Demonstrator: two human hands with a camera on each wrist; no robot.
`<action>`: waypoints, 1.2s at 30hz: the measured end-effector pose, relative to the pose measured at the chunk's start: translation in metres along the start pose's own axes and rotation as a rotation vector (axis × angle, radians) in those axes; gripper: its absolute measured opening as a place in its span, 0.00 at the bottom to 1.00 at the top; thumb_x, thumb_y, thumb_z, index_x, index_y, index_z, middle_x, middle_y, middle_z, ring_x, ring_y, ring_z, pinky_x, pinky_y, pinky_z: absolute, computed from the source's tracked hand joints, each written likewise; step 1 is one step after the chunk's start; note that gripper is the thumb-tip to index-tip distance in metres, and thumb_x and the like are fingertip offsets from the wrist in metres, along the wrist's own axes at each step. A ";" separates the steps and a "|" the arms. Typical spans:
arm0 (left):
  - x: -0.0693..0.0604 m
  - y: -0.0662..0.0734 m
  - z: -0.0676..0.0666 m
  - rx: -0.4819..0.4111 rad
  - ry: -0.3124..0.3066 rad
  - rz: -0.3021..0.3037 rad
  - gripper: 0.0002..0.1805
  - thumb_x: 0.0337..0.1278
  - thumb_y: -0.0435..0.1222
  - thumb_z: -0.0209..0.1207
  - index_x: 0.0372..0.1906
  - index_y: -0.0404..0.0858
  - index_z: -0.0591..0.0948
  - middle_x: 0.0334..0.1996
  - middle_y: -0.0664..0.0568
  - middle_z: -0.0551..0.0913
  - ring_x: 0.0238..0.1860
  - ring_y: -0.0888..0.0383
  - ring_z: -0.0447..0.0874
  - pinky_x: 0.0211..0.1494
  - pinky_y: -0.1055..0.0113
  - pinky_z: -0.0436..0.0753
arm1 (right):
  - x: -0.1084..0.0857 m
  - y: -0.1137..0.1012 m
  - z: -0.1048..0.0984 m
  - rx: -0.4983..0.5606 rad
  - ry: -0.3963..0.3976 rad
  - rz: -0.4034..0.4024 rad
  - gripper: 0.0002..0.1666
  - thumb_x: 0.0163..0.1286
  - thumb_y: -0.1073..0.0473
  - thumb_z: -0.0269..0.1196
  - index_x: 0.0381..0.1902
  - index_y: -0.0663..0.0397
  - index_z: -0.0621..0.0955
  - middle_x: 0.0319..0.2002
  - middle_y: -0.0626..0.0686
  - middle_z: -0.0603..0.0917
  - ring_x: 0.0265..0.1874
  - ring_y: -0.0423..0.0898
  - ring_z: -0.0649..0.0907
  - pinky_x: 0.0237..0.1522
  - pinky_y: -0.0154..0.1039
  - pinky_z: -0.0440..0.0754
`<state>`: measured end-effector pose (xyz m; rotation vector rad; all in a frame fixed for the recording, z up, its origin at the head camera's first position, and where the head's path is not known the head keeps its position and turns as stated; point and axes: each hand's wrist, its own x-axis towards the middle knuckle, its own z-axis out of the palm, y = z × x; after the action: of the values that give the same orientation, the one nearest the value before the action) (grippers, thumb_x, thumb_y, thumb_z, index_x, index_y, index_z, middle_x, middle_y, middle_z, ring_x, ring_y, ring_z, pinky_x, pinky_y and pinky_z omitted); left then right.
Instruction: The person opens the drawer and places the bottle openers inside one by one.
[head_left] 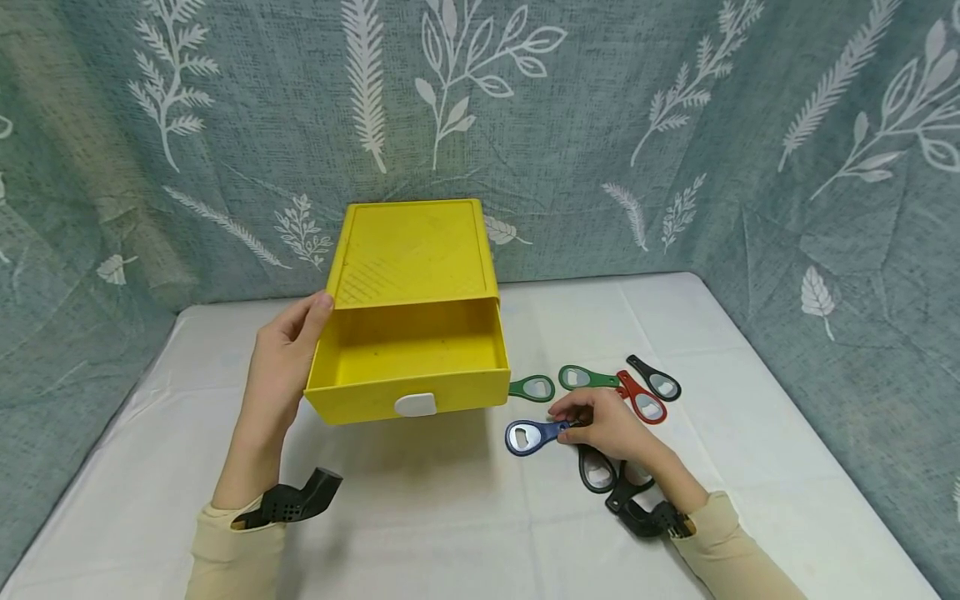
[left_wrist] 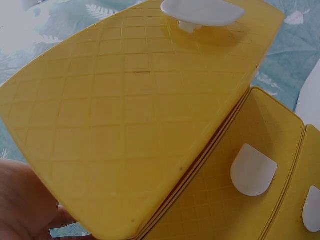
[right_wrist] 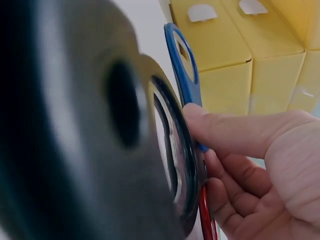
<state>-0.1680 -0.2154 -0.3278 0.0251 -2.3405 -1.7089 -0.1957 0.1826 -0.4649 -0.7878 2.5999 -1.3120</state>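
A yellow drawer unit point(head_left: 416, 250) stands at the back with its top drawer point(head_left: 408, 404) pulled out, a white handle point(head_left: 415, 405) on the front. My left hand point(head_left: 281, 358) touches the unit's left side by the front top corner, thumb at the edge; its other fingertips are hidden. Right of the drawer, my right hand point(head_left: 607, 425) pinches a blue bottle opener point(head_left: 525, 437) by its handle, thumb on top in the right wrist view. Under that hand lie a black bottle opener point(head_left: 597, 471) and another dark one point(head_left: 636, 475), partly covered.
Beyond my right hand are a green bottle opener point(head_left: 588, 377), a red one point(head_left: 643, 400) and a black one point(head_left: 656, 380). Another green opener point(head_left: 536, 387) sits against the drawer's right side in view. Lower drawers point(left_wrist: 252, 170) are closed. A patterned curtain point(head_left: 570, 167) hangs behind the white table point(head_left: 450, 542).
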 end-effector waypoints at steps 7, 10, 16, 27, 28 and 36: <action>0.000 0.000 0.000 -0.008 -0.002 -0.001 0.36 0.70 0.57 0.50 0.72 0.37 0.68 0.61 0.37 0.74 0.47 0.51 0.81 0.41 0.73 0.83 | -0.001 0.000 -0.002 -0.028 -0.003 -0.019 0.16 0.54 0.64 0.77 0.42 0.53 0.87 0.33 0.41 0.84 0.31 0.41 0.81 0.33 0.36 0.82; 0.000 -0.001 0.000 -0.008 -0.003 0.003 0.36 0.70 0.57 0.50 0.72 0.37 0.68 0.61 0.37 0.74 0.47 0.52 0.81 0.41 0.73 0.83 | -0.002 0.000 -0.002 -0.033 0.000 -0.035 0.16 0.54 0.63 0.77 0.41 0.54 0.87 0.32 0.41 0.84 0.30 0.40 0.81 0.32 0.36 0.82; 0.000 -0.001 0.000 -0.003 -0.001 0.016 0.36 0.71 0.56 0.50 0.72 0.36 0.68 0.61 0.37 0.74 0.46 0.52 0.81 0.41 0.73 0.83 | -0.002 -0.002 -0.002 -0.060 -0.007 -0.059 0.14 0.55 0.60 0.77 0.41 0.50 0.88 0.33 0.40 0.85 0.28 0.39 0.80 0.29 0.35 0.80; 0.000 -0.002 -0.001 -0.001 -0.004 0.007 0.36 0.71 0.57 0.49 0.72 0.37 0.68 0.61 0.37 0.74 0.46 0.52 0.81 0.41 0.73 0.83 | -0.003 -0.003 -0.003 -0.089 0.007 -0.081 0.12 0.57 0.59 0.76 0.40 0.48 0.89 0.37 0.38 0.86 0.31 0.40 0.79 0.31 0.35 0.79; 0.000 -0.002 -0.001 -0.001 -0.004 0.008 0.36 0.71 0.56 0.49 0.72 0.37 0.68 0.61 0.37 0.74 0.46 0.52 0.81 0.41 0.73 0.83 | -0.003 -0.003 -0.003 -0.091 0.013 -0.081 0.12 0.57 0.59 0.76 0.40 0.48 0.89 0.37 0.38 0.86 0.31 0.40 0.79 0.31 0.35 0.79; -0.001 -0.001 -0.001 0.001 -0.008 0.014 0.35 0.71 0.56 0.49 0.72 0.37 0.68 0.61 0.38 0.74 0.47 0.51 0.81 0.41 0.73 0.83 | -0.003 -0.001 -0.004 -0.106 0.048 -0.118 0.12 0.56 0.60 0.76 0.40 0.49 0.89 0.37 0.39 0.87 0.30 0.40 0.80 0.30 0.34 0.79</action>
<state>-0.1675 -0.2162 -0.3286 0.0022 -2.3411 -1.7046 -0.1943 0.1863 -0.4620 -0.9521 2.7180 -1.2459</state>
